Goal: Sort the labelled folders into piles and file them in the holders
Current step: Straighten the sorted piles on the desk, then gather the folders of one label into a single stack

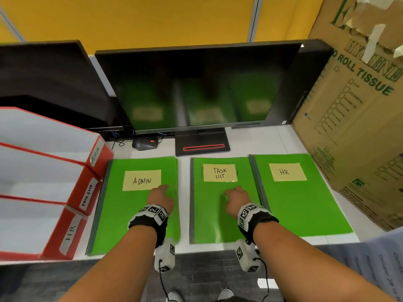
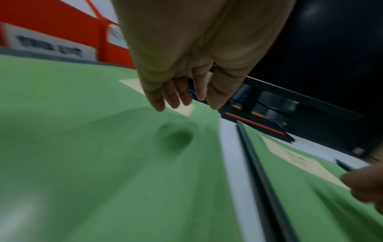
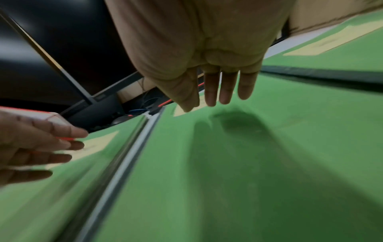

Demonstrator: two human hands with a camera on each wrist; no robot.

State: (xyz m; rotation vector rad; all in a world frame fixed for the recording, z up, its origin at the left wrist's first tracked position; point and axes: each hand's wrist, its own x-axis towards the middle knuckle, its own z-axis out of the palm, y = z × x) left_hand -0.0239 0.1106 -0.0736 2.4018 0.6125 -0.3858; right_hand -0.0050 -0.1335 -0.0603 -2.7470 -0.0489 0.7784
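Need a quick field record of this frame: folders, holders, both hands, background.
folders: green ADMIN-labelled folder pile, green TASK LIST-labelled folder pile, green HR-labelled folder pile, flat side by side on the white desk
holders: three red and white cardboard file holders left of the piles, tagged ADMIN, TASK LIST, HR; no folders visible in them
left hand: open, over the ADMIN pile
right hand: open, over the TASK LIST pile
contact: cannot tell
background: black monitor, black mouse, brown cardboard box
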